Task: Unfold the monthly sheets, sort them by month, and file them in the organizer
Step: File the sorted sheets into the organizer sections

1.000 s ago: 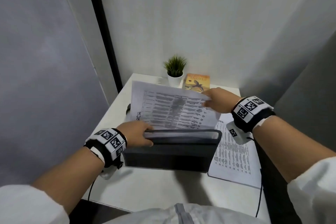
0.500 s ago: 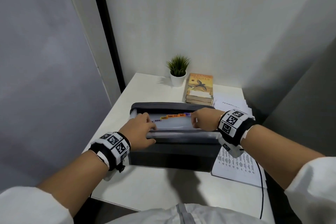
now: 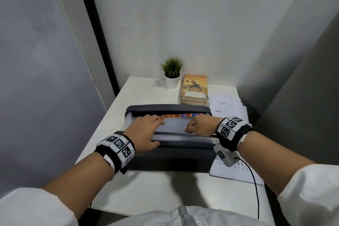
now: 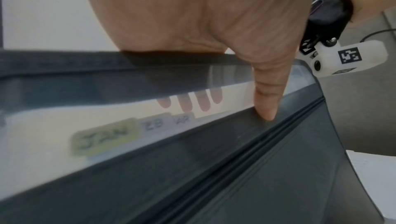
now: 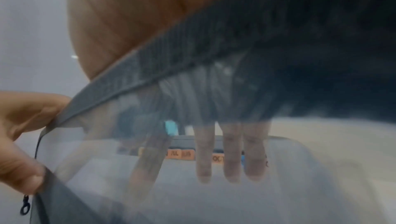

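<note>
A dark grey accordion organizer (image 3: 170, 158) stands open on the white table (image 3: 143, 93), its coloured month tabs (image 3: 176, 115) reading JUN, JUL, SEPT, OCT. My left hand (image 3: 145, 130) grips the front wall at the left end. Its thumb (image 4: 265, 102) lies outside and its fingers (image 4: 193, 102) show through a translucent divider near the JAN tab (image 4: 102, 136). My right hand (image 3: 200, 126) grips the same front part at the right end, fingers (image 5: 229, 160) behind the divider. Folded sheets (image 3: 225, 104), one marked JUNE, lie at the back right. A printed sheet (image 3: 236, 170) lies flat under my right wrist.
A small potted plant (image 3: 172, 79) and a stack of books (image 3: 195, 88) stand at the back of the table. Grey walls close in on the left, back and right. A black cable (image 3: 255, 189) runs from my right wrist over the table's near right edge.
A second ago my right hand held a printed sheet above the organizer. The sheet has gone down into a pocket, and both hands now sit low in the organizer's open top.
</note>
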Tool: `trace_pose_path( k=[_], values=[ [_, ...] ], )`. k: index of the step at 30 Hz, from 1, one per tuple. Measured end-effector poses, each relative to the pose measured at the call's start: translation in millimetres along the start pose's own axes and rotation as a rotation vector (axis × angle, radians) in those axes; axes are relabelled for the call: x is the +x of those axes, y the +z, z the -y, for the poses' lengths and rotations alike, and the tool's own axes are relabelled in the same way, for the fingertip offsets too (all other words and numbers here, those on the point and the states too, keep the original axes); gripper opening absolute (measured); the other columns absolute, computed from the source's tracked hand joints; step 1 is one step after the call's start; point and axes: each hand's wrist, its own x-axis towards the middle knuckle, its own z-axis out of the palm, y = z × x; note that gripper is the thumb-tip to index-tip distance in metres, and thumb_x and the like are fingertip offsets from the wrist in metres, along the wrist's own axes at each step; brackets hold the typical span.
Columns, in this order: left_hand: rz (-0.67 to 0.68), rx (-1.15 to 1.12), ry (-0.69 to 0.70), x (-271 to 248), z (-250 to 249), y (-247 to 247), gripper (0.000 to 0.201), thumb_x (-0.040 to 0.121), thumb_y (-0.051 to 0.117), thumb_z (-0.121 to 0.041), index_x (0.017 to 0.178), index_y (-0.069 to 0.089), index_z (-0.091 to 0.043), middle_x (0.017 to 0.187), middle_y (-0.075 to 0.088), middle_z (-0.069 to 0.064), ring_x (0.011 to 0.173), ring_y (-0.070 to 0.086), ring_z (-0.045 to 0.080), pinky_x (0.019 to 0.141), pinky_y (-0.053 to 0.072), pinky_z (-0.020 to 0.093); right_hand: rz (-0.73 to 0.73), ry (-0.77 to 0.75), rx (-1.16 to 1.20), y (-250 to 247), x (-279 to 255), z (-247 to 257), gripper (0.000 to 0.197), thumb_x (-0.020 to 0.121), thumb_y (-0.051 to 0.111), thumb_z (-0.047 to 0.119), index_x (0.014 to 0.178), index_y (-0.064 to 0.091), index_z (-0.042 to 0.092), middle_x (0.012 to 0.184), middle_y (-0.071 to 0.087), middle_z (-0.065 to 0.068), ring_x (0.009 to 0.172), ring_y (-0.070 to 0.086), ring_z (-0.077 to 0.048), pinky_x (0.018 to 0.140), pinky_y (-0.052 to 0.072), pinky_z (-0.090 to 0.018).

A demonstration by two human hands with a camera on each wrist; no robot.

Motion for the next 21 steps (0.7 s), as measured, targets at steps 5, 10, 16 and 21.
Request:
trace_pose_path(
  k=[5, 10, 16, 21],
  values=[
    [0.144, 0.036, -0.058, 22, -13, 3, 0.039, 0.083, 0.063, -0.042, 0.12, 0.058, -0.029, 0.119, 0.062, -0.006, 0.107, 0.058, 0.018, 0.089, 0.047, 0.033, -0.293, -0.013, 0.38, -13, -17, -34, 0.028, 0.093, 0.048, 0.05, 0.08, 0.069, 0.037, 0.085, 0.067, 0.011, 0.077, 0.06, -0.005, 0.072, 0.045, -0.022],
    [0.098, 0.023, -0.102, 24, -9, 7, 0.017, 0.082, 0.063, -0.04, 0.084, 0.048, -0.034, 0.094, 0.065, -0.005, 0.09, 0.063, 0.02, 0.068, 0.047, 0.03, -0.612, 0.475, 0.994, 29, -41, -146, 0.013, 0.094, 0.055, 0.021, 0.094, 0.064, 0.012, 0.1, 0.065, -0.014, 0.077, 0.057, -0.02, 0.073, 0.046, -0.033],
    [0.021, 0.04, -0.1, 23, -8, 13, 0.02, 0.078, 0.063, -0.041, 0.093, 0.056, -0.03, 0.088, 0.065, -0.008, 0.085, 0.063, 0.019, 0.061, 0.038, 0.027, -0.26, 1.095, 0.891, 149, -84, -232, 0.038, 0.092, 0.057, 0.015, 0.12, 0.056, -0.01, 0.087, 0.06, -0.022, 0.078, 0.059, -0.032, 0.074, 0.046, -0.037],
    [0.028, 0.025, -0.116, 24, -8, 13, 0.018, 0.077, 0.065, -0.041, 0.088, 0.056, -0.03, 0.075, 0.055, -0.014, 0.08, 0.062, 0.017, 0.059, 0.037, 0.027, -0.243, 1.156, 0.914, 176, -99, -236, 0.033, 0.09, 0.054, 0.021, 0.11, 0.059, -0.003, 0.093, 0.064, -0.02, 0.098, 0.06, -0.04, 0.092, 0.048, -0.041]
  ],
)
